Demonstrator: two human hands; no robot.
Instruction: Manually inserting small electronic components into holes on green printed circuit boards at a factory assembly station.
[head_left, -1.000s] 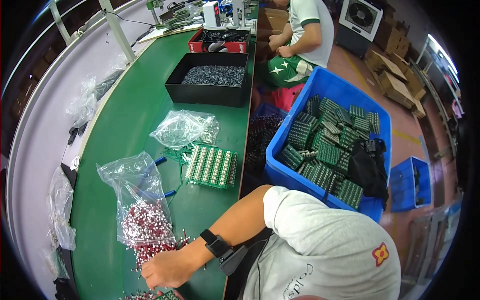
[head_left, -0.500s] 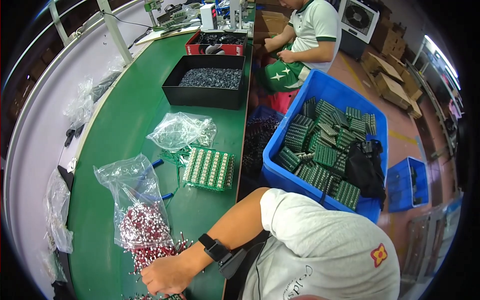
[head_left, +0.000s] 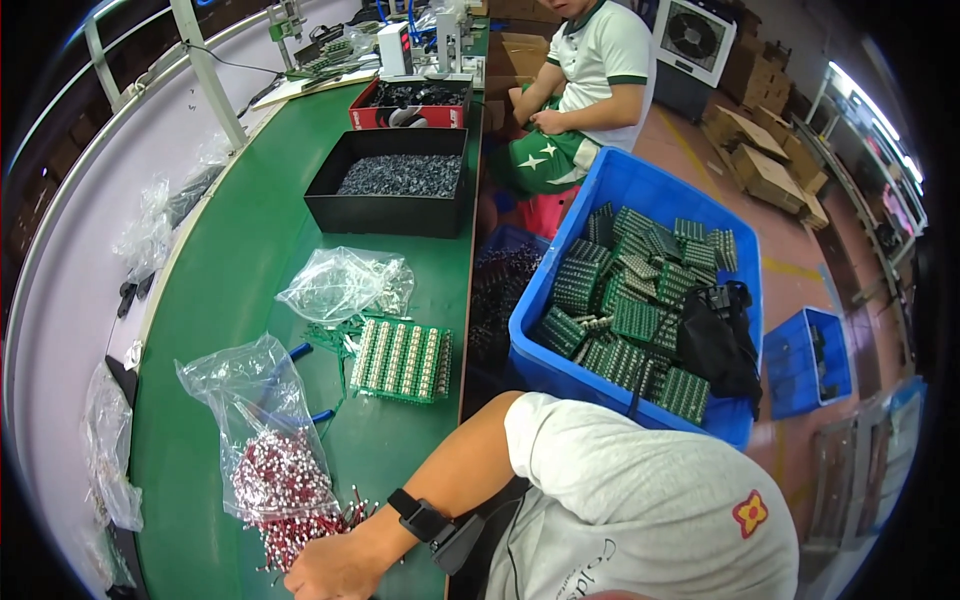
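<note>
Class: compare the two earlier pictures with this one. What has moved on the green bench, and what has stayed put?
Almost nothing moved. The left hand remains on the red parts spilling from the bag; only the view shifts slightly. Circuit board, black tray and blue bin stay put.

Bare green table (head_left: pixel 250 260) between black tray (head_left: pixel 390 185) and clear bag (head_left: pixel 345 285); circuit board (head_left: pixel 402 360) beside red-component bag (head_left: pixel 265 450)

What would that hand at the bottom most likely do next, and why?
Probably pinch up a few red-and-silver parts and carry them toward the green board. The hand rests on the loose pile spilling from the clear bag, and the board lies just beyond on the green table.
</note>
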